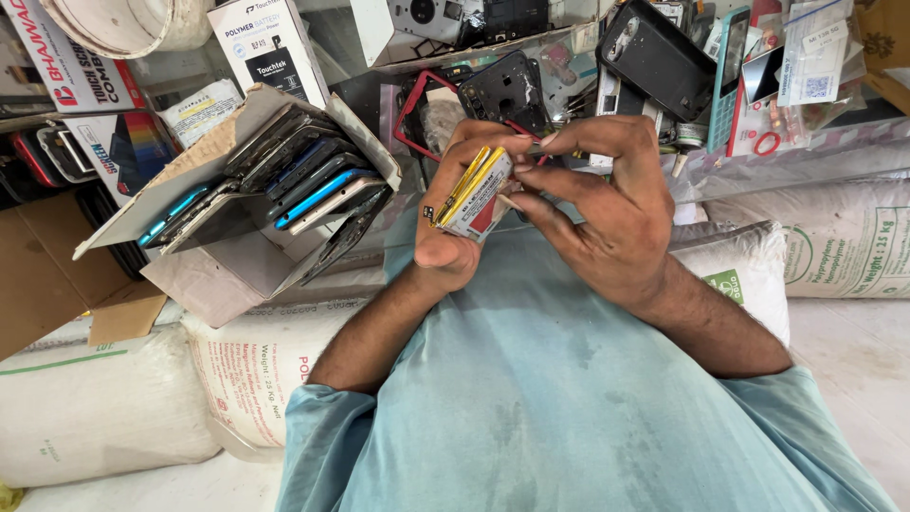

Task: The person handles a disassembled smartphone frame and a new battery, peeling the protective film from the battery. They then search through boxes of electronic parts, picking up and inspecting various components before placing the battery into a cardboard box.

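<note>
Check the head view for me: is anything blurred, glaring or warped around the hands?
Head view: even daylight, no glare; the flat white-and-yellow phone battery in the left hand and right hand is sharp; wide-lens bending stretches the white woven sacks at the edges.

Battery pack: glossy printed wrap, yellow film edges, smooth. Cardboard box: matt brown board, torn rough edges. Phone frames inside: glossy plastic and glass, some metallic rims. Sacks: woven plastic, coarse matt weave. Shirt: light blue cloth, matt, faintly stained.
</note>
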